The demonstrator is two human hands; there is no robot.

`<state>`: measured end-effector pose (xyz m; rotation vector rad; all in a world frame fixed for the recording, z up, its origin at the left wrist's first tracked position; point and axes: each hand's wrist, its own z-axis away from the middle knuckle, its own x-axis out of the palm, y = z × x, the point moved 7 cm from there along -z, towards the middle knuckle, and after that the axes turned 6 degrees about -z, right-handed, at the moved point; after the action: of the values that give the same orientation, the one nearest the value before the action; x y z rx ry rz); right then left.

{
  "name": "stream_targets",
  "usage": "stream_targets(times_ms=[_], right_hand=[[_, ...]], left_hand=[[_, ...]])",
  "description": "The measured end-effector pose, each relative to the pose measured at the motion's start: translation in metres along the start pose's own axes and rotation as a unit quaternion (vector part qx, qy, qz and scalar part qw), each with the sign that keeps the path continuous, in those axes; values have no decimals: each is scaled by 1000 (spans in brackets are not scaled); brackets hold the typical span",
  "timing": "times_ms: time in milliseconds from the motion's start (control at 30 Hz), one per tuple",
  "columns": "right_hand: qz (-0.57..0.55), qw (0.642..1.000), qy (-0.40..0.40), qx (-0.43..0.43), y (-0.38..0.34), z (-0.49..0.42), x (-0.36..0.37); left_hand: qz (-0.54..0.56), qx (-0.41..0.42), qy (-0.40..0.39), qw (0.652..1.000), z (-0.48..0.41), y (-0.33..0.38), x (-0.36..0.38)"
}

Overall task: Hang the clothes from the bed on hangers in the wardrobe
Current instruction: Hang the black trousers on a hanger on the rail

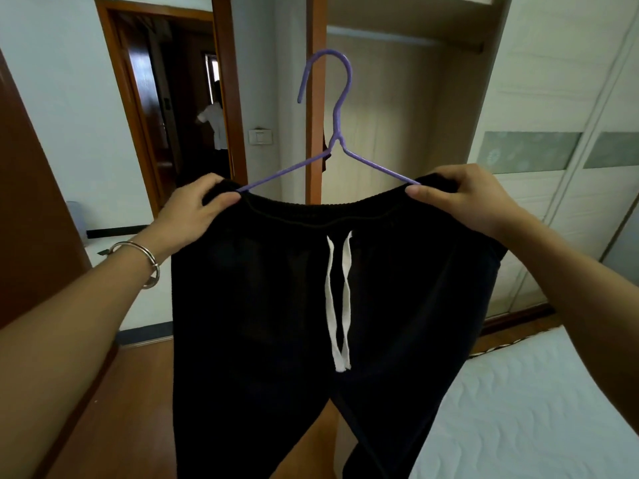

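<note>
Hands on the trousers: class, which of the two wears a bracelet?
The left hand. A silver bracelet circles its wrist, while the right hand has a bare wrist. Both grip the waistband of the black trousers.

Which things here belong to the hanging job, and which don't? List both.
Job: black trousers; purple hanger; left hand; right hand; wardrobe; bed.
Not: light switch; bracelet; doorway.

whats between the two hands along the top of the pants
In the head view, between the left hand and right hand runs the black pants waistband, with the purple hanger rising above it and the white drawstring hanging below.
</note>
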<state>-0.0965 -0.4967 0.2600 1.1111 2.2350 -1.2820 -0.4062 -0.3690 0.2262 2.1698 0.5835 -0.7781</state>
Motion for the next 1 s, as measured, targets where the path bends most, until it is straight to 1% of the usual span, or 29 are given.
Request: stream_targets(times_ms=[67,133,233,267,300,333,400,500,533,600,667,733,800,833,867,900,933,1000], right_hand=[[-1,1000,-7,-4,7,-4,-1],[-5,1000,-10,-6,16,-7,0],[-17,1000,-9,-8,24,-10,6],[-20,1000,-8,-8,26,-13,9],[-22,1000,-5,-5,30,-16,12],[-23,1000,-1,1,34,-20,16],[-23,1000,5,17,42,-28,26],[-16,999,5,30,54,-44,47],[-11,999,7,36,57,-51,53],[-7,998,15,58,68,-64,65],[-9,996,44,73,77,-78,73],[-17,988,121,93,87,-91,78],[-24,969,217,117,96,-100,80],[-10,961,248,123,98,-104,82],[13,958,259,125,97,-107,85],[39,960,247,126,98,-110,88],[62,966,215,130,98,-112,93],[106,976,115,150,102,-116,101]], left_hand=[[6,12,-6,1000,-5,8,2],[22,-11,-38,999,-10,11,5],[127,-69,-102,984,-21,5,17],[141,-83,-114,980,-25,3,21],[132,-95,-121,979,-29,1,25],[101,-97,-123,982,-33,-1,28],[20,-64,-131,989,-42,-2,39],[-72,26,-151,986,-57,-3,61],[-81,47,-156,983,-64,-6,69],[-67,62,-161,983,-81,-20,82],[-43,70,-154,985,-104,-38,91],[-43,82,-148,985,-129,-54,98],[-47,102,-147,983,-156,-65,103],[-44,112,-146,982,-170,-70,106],[-37,123,-145,981,-182,-73,109],[-30,139,-144,979,-193,-75,113],[-23,158,-142,977,-203,-76,118],[4,191,-142,971,-220,-76,132]])
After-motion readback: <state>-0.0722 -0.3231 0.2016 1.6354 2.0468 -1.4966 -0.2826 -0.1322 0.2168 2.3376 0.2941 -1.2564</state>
